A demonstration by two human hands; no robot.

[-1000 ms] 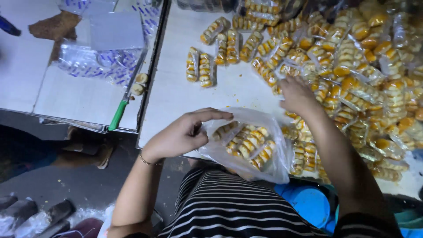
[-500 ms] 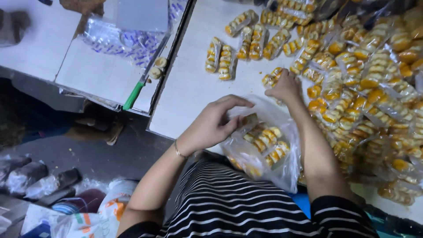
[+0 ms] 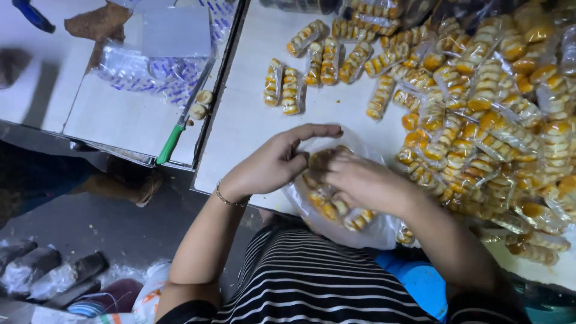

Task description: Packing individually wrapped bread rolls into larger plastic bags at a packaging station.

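Both hands are meeting at the mouth of a clear plastic bag (image 3: 366, 231) that is hanging over the near edge of a white table (image 3: 240, 132). The left hand (image 3: 273, 162) is curling around the bag's upper rim, thumb and fingers pinching the film and holding the opening wide, while the right hand (image 3: 360, 180) is reaching into that opening with its fingers bent over the wrapped snack packs (image 3: 327, 207) inside — whether it is actually gripping one cannot be told, since the fingertips are blurred. A thin bracelet (image 3: 225, 200) is sitting on the left wrist. Just beyond the right hand, and spreading away from it, a large heap of packets (image 3: 480, 120) in yellow and orange is covering the table. Past the left hand's fingertips, a few loose packets (image 3: 282, 90) are lying apart from the heap. Further out on the left hand's side, across a dark gap, a second white surface (image 3: 108, 114) is carrying a stack of clear printed bags (image 3: 150, 75) and a green-handled tool (image 3: 171, 144) — the tool is lying along that surface's edge. Below the hands, a striped black-and-white shirt (image 3: 312, 282) is showing.
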